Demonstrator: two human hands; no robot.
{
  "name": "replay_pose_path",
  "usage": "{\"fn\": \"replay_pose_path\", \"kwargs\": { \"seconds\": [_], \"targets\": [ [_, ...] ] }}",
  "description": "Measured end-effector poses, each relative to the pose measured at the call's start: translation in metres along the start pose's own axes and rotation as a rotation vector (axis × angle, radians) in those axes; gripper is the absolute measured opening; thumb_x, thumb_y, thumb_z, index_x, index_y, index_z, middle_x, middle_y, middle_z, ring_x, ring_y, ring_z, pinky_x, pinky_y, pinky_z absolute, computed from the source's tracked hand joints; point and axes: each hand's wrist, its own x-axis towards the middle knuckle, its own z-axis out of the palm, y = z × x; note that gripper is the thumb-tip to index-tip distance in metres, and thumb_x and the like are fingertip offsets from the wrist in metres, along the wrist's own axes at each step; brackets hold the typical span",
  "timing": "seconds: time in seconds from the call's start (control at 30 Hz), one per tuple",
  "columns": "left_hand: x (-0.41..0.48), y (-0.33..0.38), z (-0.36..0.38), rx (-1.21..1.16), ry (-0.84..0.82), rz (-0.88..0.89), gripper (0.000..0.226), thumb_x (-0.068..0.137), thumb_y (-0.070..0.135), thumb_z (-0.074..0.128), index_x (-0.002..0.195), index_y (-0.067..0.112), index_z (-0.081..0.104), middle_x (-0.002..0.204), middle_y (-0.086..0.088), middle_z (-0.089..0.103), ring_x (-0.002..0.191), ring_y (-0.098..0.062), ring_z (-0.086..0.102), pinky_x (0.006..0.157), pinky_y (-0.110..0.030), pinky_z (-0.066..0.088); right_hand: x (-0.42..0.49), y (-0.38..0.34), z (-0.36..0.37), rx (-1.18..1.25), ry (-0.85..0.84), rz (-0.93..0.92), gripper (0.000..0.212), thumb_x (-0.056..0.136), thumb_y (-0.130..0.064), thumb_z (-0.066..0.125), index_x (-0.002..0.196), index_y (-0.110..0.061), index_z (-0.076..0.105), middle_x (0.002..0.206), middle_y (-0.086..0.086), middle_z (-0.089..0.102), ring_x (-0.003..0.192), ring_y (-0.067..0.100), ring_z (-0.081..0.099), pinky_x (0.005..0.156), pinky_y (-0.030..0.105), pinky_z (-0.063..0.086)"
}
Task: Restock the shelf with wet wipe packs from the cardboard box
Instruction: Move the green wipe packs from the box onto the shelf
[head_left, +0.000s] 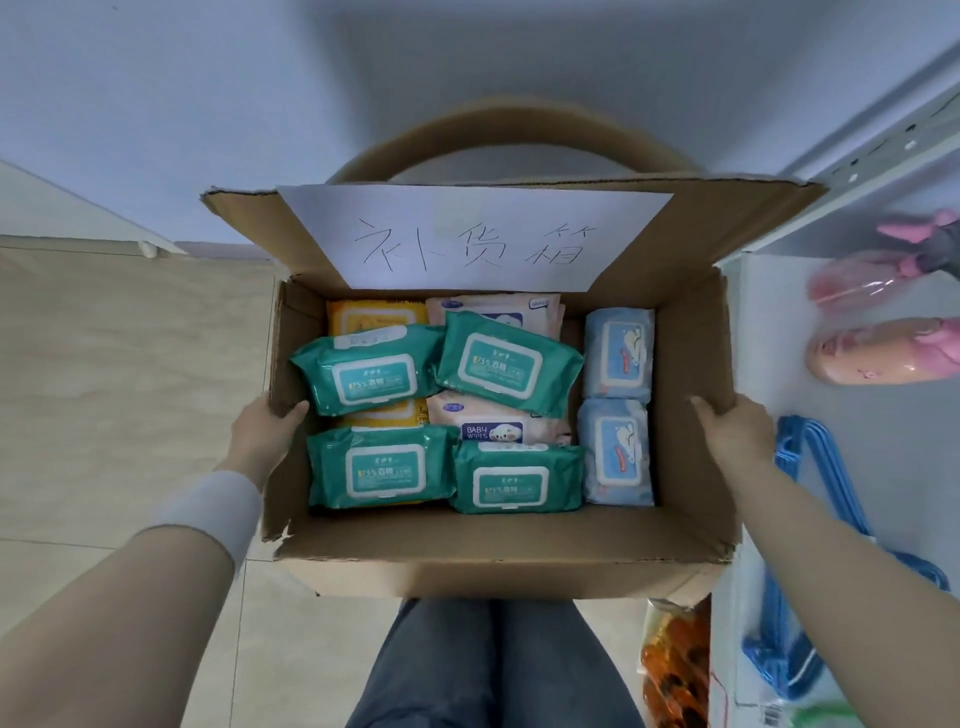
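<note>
I hold an open cardboard box (498, 556) in front of me above my legs. My left hand (265, 431) grips its left wall with the thumb inside. The right wall is gripped by my right hand (732, 426). Inside lie several green wet wipe packs (379, 467), two light blue packs (618, 353) along the right side, and pink (493, 423) and yellow packs (374, 314) underneath. A white paper sheet (467, 234) with handwriting is stuck on the far flap. The white shelf (769, 322) stands to the right of the box.
On the shelf lie pink and peach slippers (878, 353) in clear wrap and blue hangers (800, 519). An orange packet (675, 665) sits lower by the shelf. Beige floor tiles spread on the left, and a pale wall lies ahead.
</note>
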Motion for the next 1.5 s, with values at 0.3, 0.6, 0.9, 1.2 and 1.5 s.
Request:
{"fn": "replay_pose_path", "kwargs": {
  "seconds": [0.3, 0.6, 0.9, 1.2, 1.5],
  "targets": [
    [0.012, -0.003, 0.003, 0.238, 0.02, 0.03, 0.041, 0.096, 0.021, 0.049, 0.094, -0.018, 0.06, 0.098, -0.037, 0.061, 0.097, -0.048, 0.056, 0.078, -0.043, 0.041, 0.022, 0.003, -0.005, -0.139, -0.097, -0.003, 0.04, 0.094, -0.028, 0.052, 0.066, 0.0, 0.052, 0.07, 0.02, 0.056, 0.091, 0.042, 0.06, 0.045, 0.025, 0.023],
    [-0.003, -0.009, -0.009, 0.294, 0.01, 0.197, 0.037, 0.095, 0.021, 0.05, 0.089, -0.013, 0.063, 0.087, -0.031, 0.064, 0.09, -0.044, 0.058, 0.069, -0.037, 0.039, -0.014, 0.017, -0.017, -0.066, -0.098, 0.068, 0.044, 0.094, -0.025, 0.053, 0.116, 0.012, 0.056, 0.12, 0.028, 0.059, 0.107, 0.041, 0.057, 0.07, 0.03, 0.038],
    [-0.038, 0.003, -0.037, 0.462, -0.064, 0.526, 0.036, 0.096, 0.02, 0.048, 0.088, -0.013, 0.063, 0.089, -0.032, 0.065, 0.092, -0.046, 0.059, 0.074, -0.039, 0.042, -0.142, 0.107, -0.022, 0.082, 0.029, 0.298, 0.05, 0.09, -0.039, 0.057, 0.106, 0.007, 0.063, 0.112, 0.027, 0.062, 0.099, 0.037, 0.06, 0.075, 0.036, 0.047],
    [-0.08, 0.009, -0.026, 0.748, -0.149, 0.929, 0.037, 0.097, 0.018, 0.044, 0.088, -0.013, 0.062, 0.093, -0.032, 0.064, 0.094, -0.044, 0.058, 0.074, -0.038, 0.04, -0.312, 0.213, 0.037, 0.285, 0.152, 0.587, 0.035, 0.093, -0.025, 0.055, 0.068, -0.002, 0.05, 0.078, 0.02, 0.054, 0.079, 0.033, 0.053, 0.064, 0.031, 0.035],
    [-0.167, -0.013, 0.028, 0.912, -0.205, 1.206, 0.032, 0.093, 0.015, 0.05, 0.085, -0.013, 0.062, 0.084, -0.029, 0.063, 0.086, -0.042, 0.059, 0.075, -0.042, 0.044, -0.476, 0.313, 0.143, 0.532, 0.163, 0.939, 0.038, 0.092, -0.03, 0.055, 0.097, 0.006, 0.063, 0.074, 0.017, 0.061, 0.066, 0.031, 0.056, 0.058, 0.032, 0.047]
  ]
}}
